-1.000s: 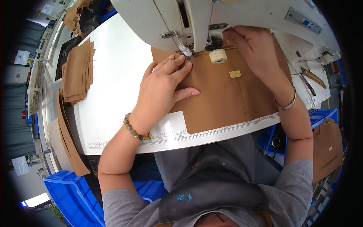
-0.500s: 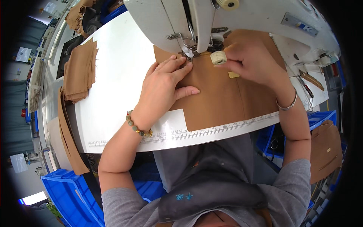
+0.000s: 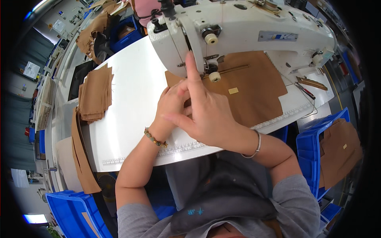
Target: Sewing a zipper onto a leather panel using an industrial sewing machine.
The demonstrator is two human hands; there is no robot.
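A brown fabric panel (image 3: pixel 258 95) lies under the head of a white sewing machine (image 3: pixel 238 27). It has a long narrow slit (image 3: pixel 234 69) near the machine's arm and a small yellow tag (image 3: pixel 233 91). My left hand (image 3: pixel 171 104) is by the panel's left edge, close to the needle area. Its fingers are mostly hidden behind my right hand (image 3: pixel 210 113), which crosses over it. The right index finger points up before the machine head and the thumb stretches left; the other fingers bend toward my left hand. Nothing shows in the right hand.
A stack of brown pieces (image 3: pixel 95 93) lies at the table's left, with long brown strips (image 3: pixel 81 154) hanging over its edge. A ruler strip (image 3: pixel 190 148) runs along the front edge. Snips (image 3: pixel 305 91) lie at right. Blue bins (image 3: pixel 307 150) stand beside and below the table.
My right hand has left the panel at the right of the needle and come across over my left hand. The panel's slit is uncovered. The view has shifted, showing more of the machine.
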